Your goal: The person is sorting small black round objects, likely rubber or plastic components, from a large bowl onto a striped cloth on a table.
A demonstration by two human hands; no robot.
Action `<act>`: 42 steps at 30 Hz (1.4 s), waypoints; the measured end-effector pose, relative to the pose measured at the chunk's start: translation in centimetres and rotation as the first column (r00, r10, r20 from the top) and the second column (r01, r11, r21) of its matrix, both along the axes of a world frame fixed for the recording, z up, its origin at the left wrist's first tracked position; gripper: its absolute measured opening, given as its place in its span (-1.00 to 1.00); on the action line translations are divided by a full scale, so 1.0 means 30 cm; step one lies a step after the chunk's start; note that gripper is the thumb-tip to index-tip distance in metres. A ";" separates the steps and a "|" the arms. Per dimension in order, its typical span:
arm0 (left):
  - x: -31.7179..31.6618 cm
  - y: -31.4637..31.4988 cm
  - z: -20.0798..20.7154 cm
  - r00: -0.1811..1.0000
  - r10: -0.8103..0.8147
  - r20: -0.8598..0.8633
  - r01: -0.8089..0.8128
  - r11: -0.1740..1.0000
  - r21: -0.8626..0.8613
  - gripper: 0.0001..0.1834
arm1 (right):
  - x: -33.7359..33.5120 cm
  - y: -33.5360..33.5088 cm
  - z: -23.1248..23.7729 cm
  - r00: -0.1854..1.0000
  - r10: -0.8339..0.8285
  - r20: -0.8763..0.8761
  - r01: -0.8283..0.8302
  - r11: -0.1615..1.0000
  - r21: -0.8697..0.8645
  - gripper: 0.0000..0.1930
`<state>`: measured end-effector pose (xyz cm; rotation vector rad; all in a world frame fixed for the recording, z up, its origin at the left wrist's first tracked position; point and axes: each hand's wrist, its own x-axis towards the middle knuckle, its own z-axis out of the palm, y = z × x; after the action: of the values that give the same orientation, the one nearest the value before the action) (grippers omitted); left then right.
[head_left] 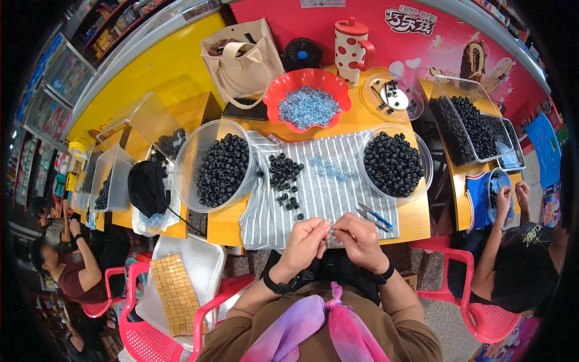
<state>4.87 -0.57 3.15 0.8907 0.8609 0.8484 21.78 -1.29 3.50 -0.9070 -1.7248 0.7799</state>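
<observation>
My left hand (306,240) and my right hand (360,236) meet just off the table's near edge, fingertips pinched close together. Something tiny sits between them, too small to name. Blue-handled thread snips (375,216) lie on the grey striped cloth (313,208) beside my right hand. Ahead of my hands, black beads (284,172) form a loose pile on the cloth, a few scattered toward me. To their right is a patch of clear pale-blue beads (330,168). Round clear tubs of black beads (223,170) and more black beads (393,164) flank the cloth.
A red scalloped bowl (272,99) of pale-blue beads stands behind the cloth. Farther back are a beige bag (244,57), a black fan (303,54) and a dotted tumbler (350,51). Other people sit at bead-filled side tables left and right. A pink chair (142,341) is at my left.
</observation>
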 end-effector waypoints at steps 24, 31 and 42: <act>0.004 0.040 -0.047 0.998 0.046 -0.042 -0.041 0.992 0.116 -0.89 | -0.014 0.025 -0.048 0.993 -0.076 -0.090 0.063 0.988 -0.143 -0.82; -0.008 0.085 -0.114 0.984 0.130 -0.124 -0.117 0.987 0.106 -0.88 | -0.002 0.066 -0.101 0.958 -0.259 0.121 0.275 0.951 -0.139 -0.71; -0.024 0.074 -0.090 0.996 0.025 0.090 -0.019 0.998 -0.063 -0.91 | -0.014 0.056 -0.052 0.993 -0.081 0.081 0.081 0.997 0.006 -0.81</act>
<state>4.13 1.65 0.44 0.7838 0.8149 0.8699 21.35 0.39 1.94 -1.0128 -1.7470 0.6954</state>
